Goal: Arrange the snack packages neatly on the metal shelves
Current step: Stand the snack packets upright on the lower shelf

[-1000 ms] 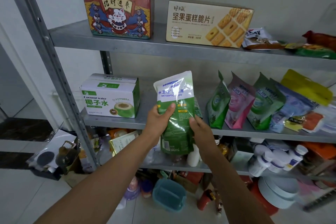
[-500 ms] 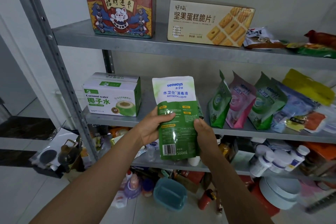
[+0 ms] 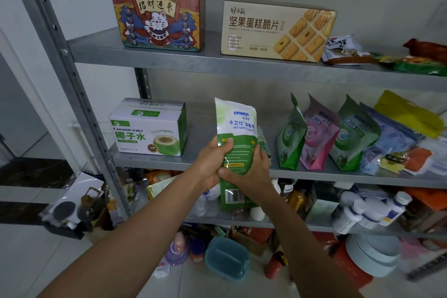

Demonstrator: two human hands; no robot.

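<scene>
A green and white Seaways pouch [image 3: 235,126] stands upright in front of the middle metal shelf [image 3: 193,162]. My left hand [image 3: 211,164] grips its left side, thumb across the front. My right hand [image 3: 251,172] grips its right side lower down, thumb pressed on the front. Both hands meet at the pouch's waist. To its right a row of pouches leans on the shelf: green [image 3: 290,138], pink [image 3: 316,138], green [image 3: 350,140] and bluish [image 3: 387,143].
A coconut water box [image 3: 147,128] sits on the shelf's left end. The top shelf [image 3: 217,63] carries a cat-print box [image 3: 157,19], a biscuit box [image 3: 278,29] and loose packets [image 3: 346,51]. Bottles [image 3: 367,213] crowd the lower shelf; a blue tub [image 3: 227,259] is on the floor.
The pouch has risen and moved toward the middle shelf. My hands have closed in at its middle, squeezing it narrower; my right thumb now lies across its front.
</scene>
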